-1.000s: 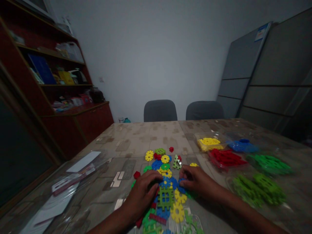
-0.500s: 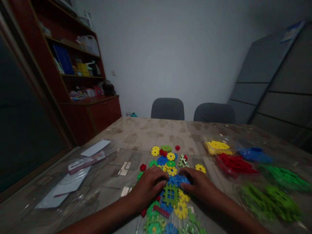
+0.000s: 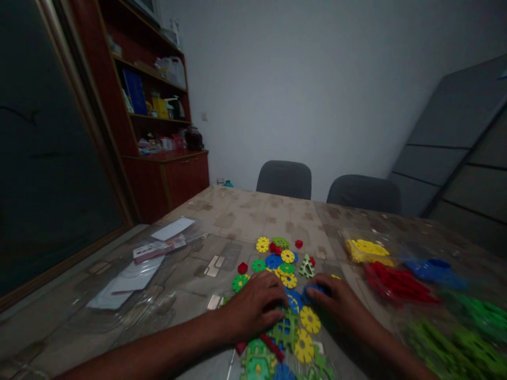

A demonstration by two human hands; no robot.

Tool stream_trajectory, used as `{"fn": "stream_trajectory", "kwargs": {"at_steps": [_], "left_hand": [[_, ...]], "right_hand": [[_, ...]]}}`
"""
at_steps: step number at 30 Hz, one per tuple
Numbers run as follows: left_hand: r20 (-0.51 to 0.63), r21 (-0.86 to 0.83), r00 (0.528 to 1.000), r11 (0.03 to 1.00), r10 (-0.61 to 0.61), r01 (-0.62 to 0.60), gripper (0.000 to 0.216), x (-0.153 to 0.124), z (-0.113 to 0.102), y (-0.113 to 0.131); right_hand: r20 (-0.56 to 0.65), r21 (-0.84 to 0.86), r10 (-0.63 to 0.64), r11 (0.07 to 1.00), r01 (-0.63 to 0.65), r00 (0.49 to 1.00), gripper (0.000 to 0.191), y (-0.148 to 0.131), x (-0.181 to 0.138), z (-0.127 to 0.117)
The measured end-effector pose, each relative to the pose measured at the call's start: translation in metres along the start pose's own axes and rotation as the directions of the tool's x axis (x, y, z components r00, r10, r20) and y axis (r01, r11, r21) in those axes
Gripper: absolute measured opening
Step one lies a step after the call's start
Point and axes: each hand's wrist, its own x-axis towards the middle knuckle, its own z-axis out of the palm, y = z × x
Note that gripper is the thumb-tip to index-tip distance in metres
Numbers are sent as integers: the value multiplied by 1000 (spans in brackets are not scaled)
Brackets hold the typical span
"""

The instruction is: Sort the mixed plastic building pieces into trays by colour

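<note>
A loose pile of plastic building pieces lies on the table in front of me. My right hand (image 3: 332,298) pinches a blue piece (image 3: 312,290) between thumb and fingers at the pile's right side. On the left of the pile, my left hand (image 3: 261,301) rests palm down, fingers bent and thumb apart from them. Its thumb is close to a light green grid-shaped square (image 3: 285,328); whether they touch is unclear. Yellow notched discs (image 3: 304,345), a green disc (image 3: 240,283), a red bar (image 3: 271,347) and a light green triangle (image 3: 307,266) lie around the hands.
Clear boxes at right hold yellow (image 3: 368,250), red (image 3: 400,282), blue (image 3: 435,272), green (image 3: 481,314) and light green pieces (image 3: 455,348). White cards (image 3: 127,282) and clear packaging lie left. Two grey chairs (image 3: 283,178) stand behind the table.
My right hand has drawn a blue piece slightly right, away from the blue pieces in the middle. My left hand stays over the pile. The camera view has turned a little left.
</note>
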Motion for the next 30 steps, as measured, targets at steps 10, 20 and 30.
{"fn": "stream_trajectory", "kwargs": {"at_steps": [10, 20, 30], "left_hand": [[-63, -87, 998, 996, -20, 15, 18, 0, 7, -6], [-43, 15, 983, 983, -180, 181, 20, -1, 1, 2], [5, -53, 983, 982, -182, 182, 7, -2, -5, 2]], "right_hand": [[81, 66, -67, 996, 62, 994, 29, -2, -5, 14], [143, -184, 2, 983, 25, 990, 24, -9, -9, 13], [199, -127, -68, 987, 95, 978, 48, -15, -15, 8]]}}
